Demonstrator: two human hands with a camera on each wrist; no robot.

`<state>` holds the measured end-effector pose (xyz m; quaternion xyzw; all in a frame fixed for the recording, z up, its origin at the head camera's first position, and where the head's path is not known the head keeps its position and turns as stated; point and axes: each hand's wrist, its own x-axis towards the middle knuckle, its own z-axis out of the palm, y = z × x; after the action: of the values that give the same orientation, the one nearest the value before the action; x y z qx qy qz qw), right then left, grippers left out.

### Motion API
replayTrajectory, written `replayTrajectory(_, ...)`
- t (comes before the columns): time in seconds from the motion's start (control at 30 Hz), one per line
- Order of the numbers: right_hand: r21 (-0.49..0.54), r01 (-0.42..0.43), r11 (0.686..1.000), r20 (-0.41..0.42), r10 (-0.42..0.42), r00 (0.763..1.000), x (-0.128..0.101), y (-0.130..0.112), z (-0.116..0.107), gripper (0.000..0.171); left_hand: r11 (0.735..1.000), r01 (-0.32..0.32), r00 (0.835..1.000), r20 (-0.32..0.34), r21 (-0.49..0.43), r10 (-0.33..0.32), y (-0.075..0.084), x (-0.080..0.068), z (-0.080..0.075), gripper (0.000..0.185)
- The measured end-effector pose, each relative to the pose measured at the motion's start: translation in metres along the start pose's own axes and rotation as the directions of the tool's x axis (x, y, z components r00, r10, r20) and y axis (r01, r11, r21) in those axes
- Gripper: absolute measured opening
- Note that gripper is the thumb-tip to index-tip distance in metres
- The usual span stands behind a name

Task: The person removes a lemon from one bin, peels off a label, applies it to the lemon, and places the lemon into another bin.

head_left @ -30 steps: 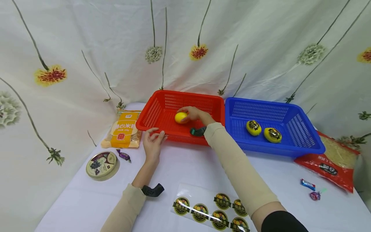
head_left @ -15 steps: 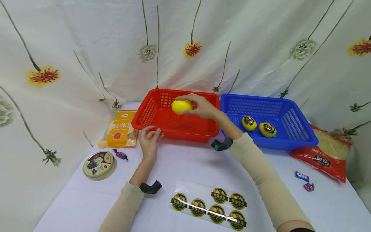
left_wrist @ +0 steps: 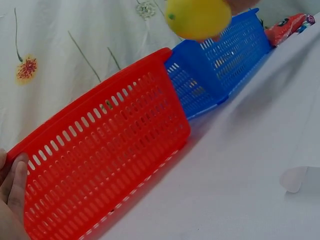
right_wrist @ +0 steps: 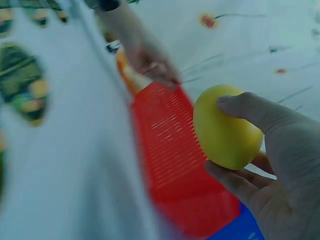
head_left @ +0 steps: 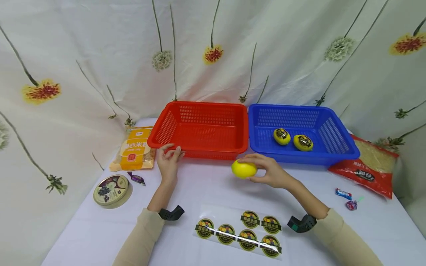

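Observation:
My right hand (head_left: 266,170) grips a plain yellow lemon (head_left: 244,169) above the white table, just in front of the gap between the two baskets; the lemon (right_wrist: 226,127) fills the right wrist view, and the lemon (left_wrist: 198,17) shows at the top of the left wrist view. My left hand (head_left: 169,159) rests on the front left rim of the empty red basket (head_left: 199,146), fingers lightly curled against it. The blue basket (head_left: 299,157) to the right holds two lemons with dark round stickers (head_left: 281,136). A sheet of round stickers (head_left: 239,232) lies near the table's front.
A yellow packet (head_left: 134,149), a round tin (head_left: 111,190) and a purple candy (head_left: 136,178) lie at the left. A red bag (head_left: 369,166) and two wrapped candies (head_left: 346,197) lie at the right. A flowered curtain hangs behind the baskets.
My right hand lifted the lemon out of the red basket and brought it back toward me, down in front of the baskets. The left hand stayed at the red basket's rim.

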<state>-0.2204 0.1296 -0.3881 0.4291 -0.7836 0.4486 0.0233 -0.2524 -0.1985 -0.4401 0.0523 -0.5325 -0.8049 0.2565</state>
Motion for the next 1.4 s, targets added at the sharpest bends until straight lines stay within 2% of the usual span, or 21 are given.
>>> replayTrajectory(0.13, 0.024, -0.056, 0.998, -0.014, 0.057, 0.998, -0.026, 0.015, 0.016, 0.048, 1.000, 0.015, 1.000, -0.027, 0.018, -0.014, 0.000, 0.001, -0.002, 0.032)
replayTrajectory(0.37, -0.021, -0.073, 0.997, -0.024, 0.072, 0.997, -0.051, 0.058, 0.039, 0.049, 0.998, 0.051, 0.999, -0.022, 0.021, -0.050, -0.001, 0.001, -0.004, 0.036)
replayTrajectory(0.47, 0.009, -0.060, 0.998, -0.035, 0.060, 0.998, -0.055, 0.062, 0.042, 0.049, 0.998, 0.054, 0.998, -0.031, 0.041, -0.053, 0.004, -0.006, -0.001, 0.038)
replayTrajectory(0.57, 0.017, -0.049, 0.999, -0.041, 0.050, 0.998, -0.056, 0.062, 0.042, 0.051, 0.995, 0.024, 0.999, -0.051, 0.100, -0.019, 0.011, -0.021, 0.005, 0.038)
replayTrajectory(0.63, -0.006, -0.056, 0.998, -0.047, 0.056, 0.997, -0.057, 0.061, 0.042, 0.055, 0.986, -0.014, 1.000, 0.004, 0.164, 0.013, 0.014, -0.034, 0.011, 0.034)
replayTrajectory(0.7, -0.053, -0.073, 0.996, -0.066, 0.069, 0.995, -0.060, 0.057, 0.041, 0.059, 0.966, -0.068, 0.988, 0.149, 0.249, 0.031, 0.013, -0.046, 0.016, 0.028)
replayTrajectory(0.73, -0.081, -0.086, 0.993, -0.084, 0.080, 0.993, -0.062, 0.054, 0.040, 0.062, 0.948, -0.101, 0.967, 0.252, 0.301, 0.023, 0.012, -0.052, 0.019, 0.026)
replayTrajectory(0.77, -0.111, -0.098, 0.989, -0.109, 0.086, 0.990, -0.065, 0.051, 0.040, 0.063, 0.924, -0.144, 0.931, 0.366, 0.353, 0.005, 0.010, -0.059, 0.021, 0.024)
replayTrajectory(0.8, -0.135, -0.112, 0.985, -0.142, 0.093, 0.986, -0.068, 0.047, 0.039, 0.063, 0.894, -0.198, 0.877, 0.480, 0.401, -0.021, 0.009, -0.066, 0.022, 0.024)
replayTrajectory(0.83, -0.148, -0.121, 0.981, -0.179, 0.094, 0.979, -0.071, 0.042, 0.039, 0.062, 0.859, -0.259, 0.813, 0.580, 0.442, -0.053, 0.006, -0.072, 0.024, 0.025)
replayTrajectory(0.87, -0.159, -0.130, 0.979, -0.216, 0.094, 0.972, -0.075, 0.037, 0.039, 0.059, 0.822, -0.325, 0.740, 0.667, 0.467, -0.086, 0.004, -0.078, 0.025, 0.028)
replayTrajectory(0.93, -0.170, -0.130, 0.977, -0.289, 0.076, 0.954, -0.083, 0.029, 0.041, 0.052, 0.750, -0.441, 0.604, 0.781, 0.494, -0.159, 0.002, -0.090, 0.026, 0.035)
replayTrajectory(0.97, -0.171, -0.123, 0.978, -0.318, 0.064, 0.946, -0.087, 0.025, 0.044, 0.048, 0.718, -0.488, 0.547, 0.815, 0.497, -0.193, 0.000, -0.094, 0.027, 0.038)
replayTrajectory(1.0, -0.163, -0.124, 0.979, -0.336, 0.063, 0.940, -0.090, 0.021, 0.046, 0.044, 0.688, -0.527, 0.499, 0.837, 0.499, -0.225, -0.001, -0.098, 0.028, 0.041)
replayTrajectory(1.03, -0.152, -0.128, 0.980, -0.341, 0.070, 0.938, -0.092, 0.013, 0.048, 0.041, 0.658, -0.561, 0.463, 0.849, 0.503, -0.255, -0.002, -0.102, 0.027, 0.043)
replayTrajectory(1.07, -0.143, -0.135, 0.981, -0.339, 0.080, 0.937, -0.093, 0.006, 0.050, 0.038, 0.631, -0.587, 0.436, 0.855, 0.507, -0.281, -0.003, -0.104, 0.027, 0.044)
replayTrajectory(1.1, -0.136, -0.135, 0.982, -0.334, 0.083, 0.939, -0.093, 0.000, 0.052, 0.037, 0.606, -0.607, 0.417, 0.855, 0.515, -0.309, -0.004, -0.106, 0.027, 0.044)
replayTrajectory(1.17, -0.111, -0.141, 0.984, -0.314, 0.100, 0.944, -0.095, -0.005, 0.056, 0.036, 0.572, -0.630, 0.392, 0.851, 0.525, -0.350, -0.006, -0.109, 0.027, 0.044)
replayTrajectory(1.2, -0.098, -0.145, 0.985, -0.301, 0.109, 0.947, -0.096, -0.005, 0.058, 0.036, 0.563, -0.636, 0.385, 0.849, 0.529, -0.362, -0.008, -0.110, 0.027, 0.042)
replayTrajectory(1.27, -0.090, -0.133, 0.987, -0.282, 0.103, 0.954, -0.098, 0.000, 0.062, 0.037, 0.561, -0.636, 0.379, 0.848, 0.529, -0.370, -0.011, -0.111, 0.026, 0.039)
replayTrajectory(1.4, -0.103, -0.118, 0.988, -0.244, 0.090, 0.966, -0.102, 0.013, 0.070, 0.036, 0.572, -0.631, 0.382, 0.851, 0.525, -0.360, -0.016, -0.113, 0.025, 0.030)
